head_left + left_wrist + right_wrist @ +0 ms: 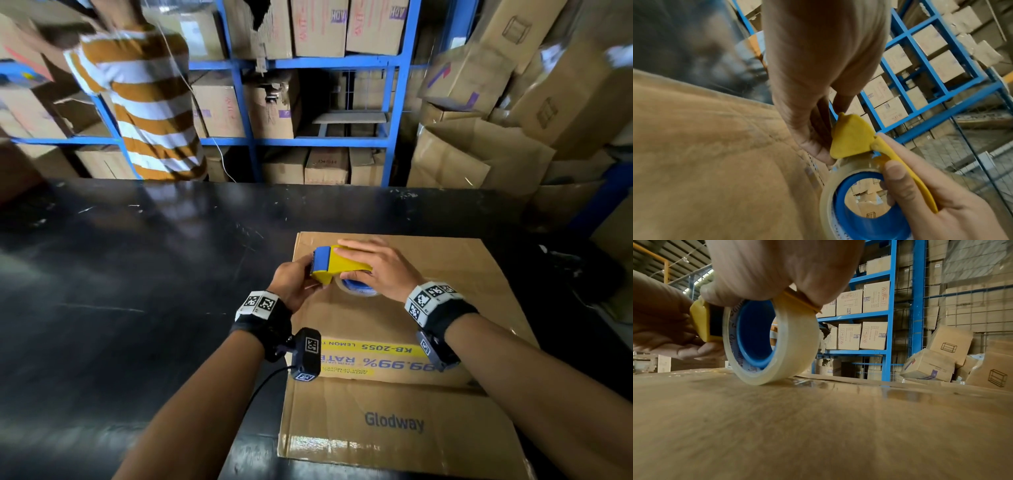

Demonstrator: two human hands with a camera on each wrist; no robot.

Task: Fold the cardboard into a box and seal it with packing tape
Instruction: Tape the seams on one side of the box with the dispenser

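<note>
A flattened brown cardboard sheet [394,421] printed "Glodway" lies on the black table [137,274], right of centre. On it stands a yellow tape dispenser [346,262] carrying a clear tape roll [356,289] with a blue core. My left hand [294,284] pinches the dispenser's front cutter end [851,138]. My right hand [376,267] lies over the yellow handle, and its thumb [898,178] hooks into the roll's core. The roll [797,345] touches the cardboard [818,426] at its lowest point.
Beyond the table's far edge a person in a striped shirt [147,102] stands at the left. Blue shelving [390,102] packed with cartons runs along the back. Loose boxes [513,102] are piled at the right. The left half of the table is bare black surface.
</note>
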